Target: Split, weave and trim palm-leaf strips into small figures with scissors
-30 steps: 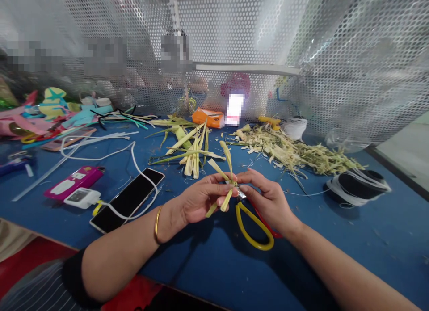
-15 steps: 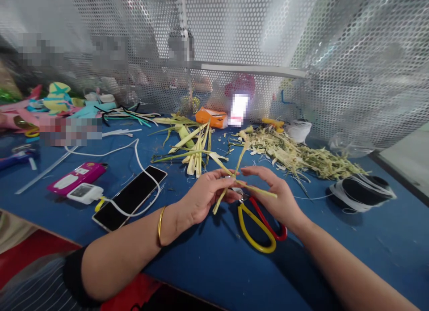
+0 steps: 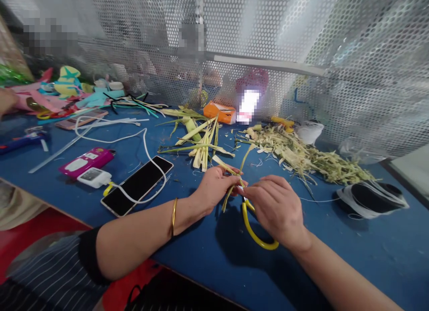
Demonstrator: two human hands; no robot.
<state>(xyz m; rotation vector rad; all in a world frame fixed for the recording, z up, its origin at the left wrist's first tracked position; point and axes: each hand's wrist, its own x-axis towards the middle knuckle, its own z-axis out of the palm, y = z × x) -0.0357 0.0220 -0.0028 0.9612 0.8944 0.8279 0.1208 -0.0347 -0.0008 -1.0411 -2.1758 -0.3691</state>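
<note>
My left hand (image 3: 214,188), with a gold bangle on the wrist, is closed in a pinch on crossed, narrow yellow-green plant strips (image 3: 247,158). One end points up and away, another hangs down below the fingers. My right hand (image 3: 281,210) is closed too, its thumb and fingertips meeting the strips right beside the left fingertips. The end it grips is mostly hidden. Under the right hand lie scissors (image 3: 267,246) on the blue table; their yellow handle loop shows, while the hand covers the red one. Ahead of both hands sits a bunch of pale plant strips (image 3: 202,153).
A heap of shredded plant pieces (image 3: 321,163) lies at the right, near a black spool of white thread (image 3: 372,199). A dark phone (image 3: 137,186), white cable and magenta device (image 3: 87,162) are at left. Behind stand an orange packet (image 3: 219,113) and perforated metal screen (image 3: 254,29).
My right hand has turned over and closed from an open pose, its fingers coming to the strips at my left fingertips. It now hides the red scissor handle. The whole view has shifted slightly.
</note>
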